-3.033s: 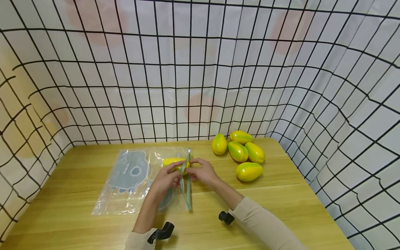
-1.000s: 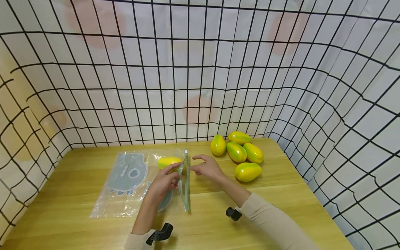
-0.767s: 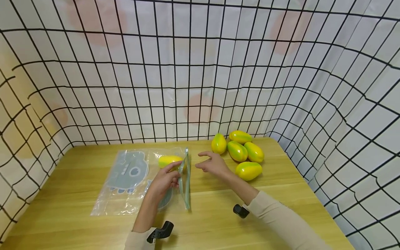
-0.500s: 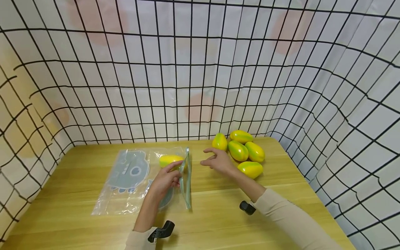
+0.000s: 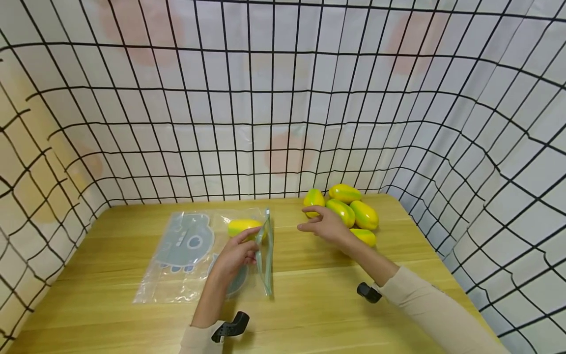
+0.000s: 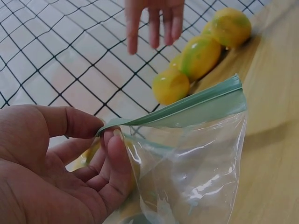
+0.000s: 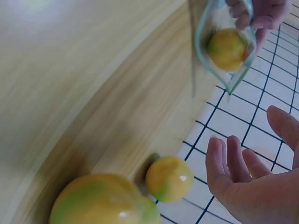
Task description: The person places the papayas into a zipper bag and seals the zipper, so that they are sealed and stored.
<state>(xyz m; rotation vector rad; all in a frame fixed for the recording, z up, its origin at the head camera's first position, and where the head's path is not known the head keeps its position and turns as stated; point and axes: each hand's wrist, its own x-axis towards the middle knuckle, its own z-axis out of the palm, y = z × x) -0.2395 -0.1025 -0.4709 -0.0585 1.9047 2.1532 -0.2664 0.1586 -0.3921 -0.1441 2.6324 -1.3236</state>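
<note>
A clear zip-top bag (image 5: 148,290) with a green zip strip and a printed blue-grey cartoon animal lies on the table. One glossy yellow-green fruit (image 5: 240,227), mango- or papaya-shaped, is inside near its mouth. My left hand (image 5: 232,258) pinches the bag's zip edge (image 6: 201,102) between thumb and fingers, holding the mouth apart. In the right wrist view, the opening (image 7: 201,42) gapes around the fruit. To the right, my right hand (image 5: 329,227) holds nothing, its fingers spread, in front of a loose fruit (image 5: 314,195). It partly hides another fruit (image 5: 364,237).
Several similar fruits, among them one at the back (image 5: 345,192) and one on the right (image 5: 365,215), cluster at the wooden table's (image 5: 309,314) back right. A black wire grid (image 5: 287,123) over white cloth walls the back and sides.
My right hand has left the bag's mouth and moved right, towards the loose fruits. My left hand keeps its pinch on the bag; the fruit inside sits slightly further in than three seconds ago.
</note>
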